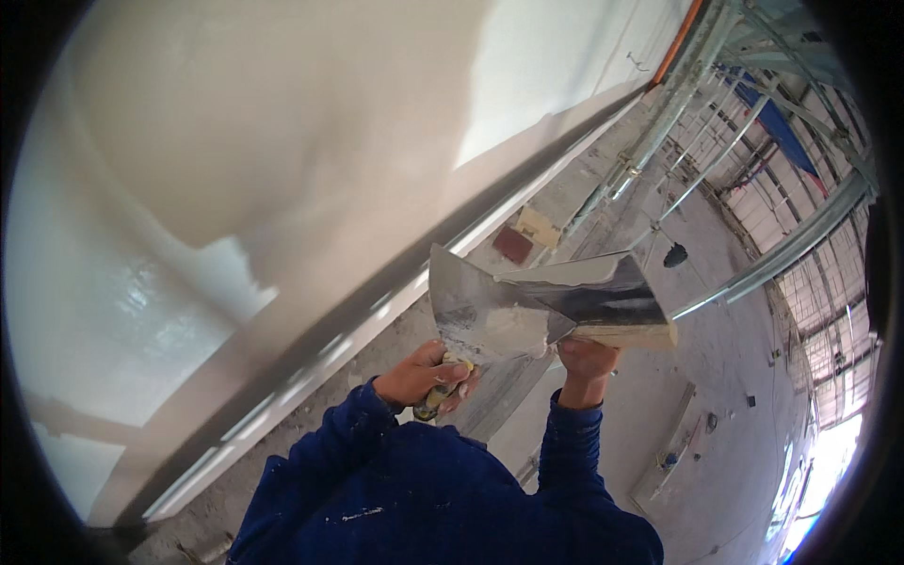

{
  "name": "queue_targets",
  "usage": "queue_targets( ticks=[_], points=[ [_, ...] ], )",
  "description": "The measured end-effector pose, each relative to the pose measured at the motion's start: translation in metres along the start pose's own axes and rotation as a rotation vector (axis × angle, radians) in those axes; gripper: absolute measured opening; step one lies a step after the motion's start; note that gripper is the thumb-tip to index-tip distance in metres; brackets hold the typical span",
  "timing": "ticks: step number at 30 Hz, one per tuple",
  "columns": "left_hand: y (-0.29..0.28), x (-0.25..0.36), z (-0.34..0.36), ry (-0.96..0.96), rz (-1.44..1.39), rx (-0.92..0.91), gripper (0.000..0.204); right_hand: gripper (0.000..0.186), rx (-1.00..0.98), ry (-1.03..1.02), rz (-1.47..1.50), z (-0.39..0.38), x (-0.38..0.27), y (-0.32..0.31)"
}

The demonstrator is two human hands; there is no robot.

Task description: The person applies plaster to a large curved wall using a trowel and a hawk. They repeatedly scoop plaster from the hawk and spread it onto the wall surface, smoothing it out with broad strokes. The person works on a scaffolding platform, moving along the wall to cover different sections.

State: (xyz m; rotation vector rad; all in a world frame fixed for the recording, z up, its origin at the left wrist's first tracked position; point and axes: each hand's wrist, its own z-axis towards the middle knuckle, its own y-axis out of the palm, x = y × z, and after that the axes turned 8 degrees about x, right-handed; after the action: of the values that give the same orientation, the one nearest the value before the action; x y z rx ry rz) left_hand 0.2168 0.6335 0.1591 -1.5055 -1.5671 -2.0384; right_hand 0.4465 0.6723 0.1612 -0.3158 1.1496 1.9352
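My left hand [435,381] is closed round the handle of a broad putty knife [461,292], its wide blade smeared with pale filler. My right hand [589,360] grips the light wooden back edge of a wide filling blade [612,299], whose dark metal face carries a strip of filler along its far side. The putty knife's blade overlaps the left end of the filling blade, and wet filler [518,330] lies where they meet. Most of my right fingers are hidden beneath the wooden edge.
A wall [358,122] with darker, damp-looking patches rises at the left, with a pale strip [311,377] along its foot. Metal scaffold tubes [650,141] stand at the far right. A red-brown square piece [512,245] and a plank [669,438] lie on the dusty floor [734,377].
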Motion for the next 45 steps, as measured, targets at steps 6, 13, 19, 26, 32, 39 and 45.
queue_targets(
  ticks=[6, 13, 19, 26, 32, 39, 45],
  points=[
    [0.010, -0.001, -0.001, 0.063, -0.012, -0.025, 0.023, 0.045, -0.250, 0.224, -0.395, 0.008, -0.004, 0.005],
    [-0.008, 0.010, 0.010, 0.320, 0.206, 0.139, 0.027, 0.040, 0.392, 0.520, -0.416, -0.017, 0.003, -0.075],
    [-0.013, 0.014, 0.030, 0.569, 0.248, 0.331, 0.014, 0.041, 0.845, 0.617, -0.171, -0.027, -0.008, -0.035],
    [-0.026, -0.017, 0.061, 0.784, 0.500, 0.599, 0.010, 0.034, 0.706, 0.611, -0.211, -0.054, -0.014, 0.006],
    [-0.026, -0.027, 0.068, 0.887, 0.476, 0.636, 0.007, 0.032, 0.582, 0.588, -0.271, -0.052, -0.010, 0.032],
    [-0.071, -0.031, 0.066, 1.094, 0.814, 0.547, 0.031, 0.034, 0.613, 0.807, -0.168, -0.040, 0.003, 0.065],
    [-0.089, -0.012, 0.047, 1.200, 1.142, 0.436, 0.049, 0.037, 0.514, 0.785, -0.153, -0.043, 0.019, 0.074]
  ],
)
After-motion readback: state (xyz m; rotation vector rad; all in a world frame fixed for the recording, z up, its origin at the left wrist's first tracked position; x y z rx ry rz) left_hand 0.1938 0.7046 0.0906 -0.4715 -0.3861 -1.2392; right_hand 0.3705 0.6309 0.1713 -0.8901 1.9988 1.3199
